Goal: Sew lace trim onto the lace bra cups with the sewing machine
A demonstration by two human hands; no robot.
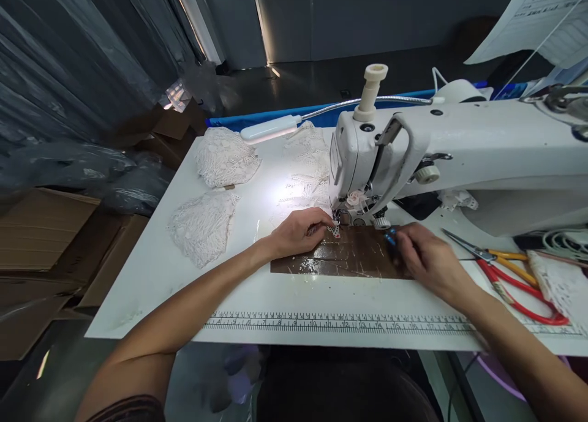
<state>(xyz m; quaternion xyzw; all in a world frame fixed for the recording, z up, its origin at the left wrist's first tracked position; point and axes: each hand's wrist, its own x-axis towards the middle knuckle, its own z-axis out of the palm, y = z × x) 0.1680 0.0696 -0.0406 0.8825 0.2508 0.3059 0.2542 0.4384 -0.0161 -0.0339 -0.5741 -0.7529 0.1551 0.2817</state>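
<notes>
My left hand [301,231] rests on the white table, fingers curled and pinching a small white lace piece [335,229] right under the needle of the white sewing machine [459,152]. My right hand [425,259] lies on the brown taped patch [342,258] to the right of the needle, fingers closed around a small blue-handled tool [390,237].
Two lace pieces [204,225] [226,155] lie at the left of the table [156,287], more lace behind under the lamp [271,128]. Red and orange scissors [509,278] lie right. A printed ruler [340,323] runs along the front edge. Cardboard boxes [41,232] stand left.
</notes>
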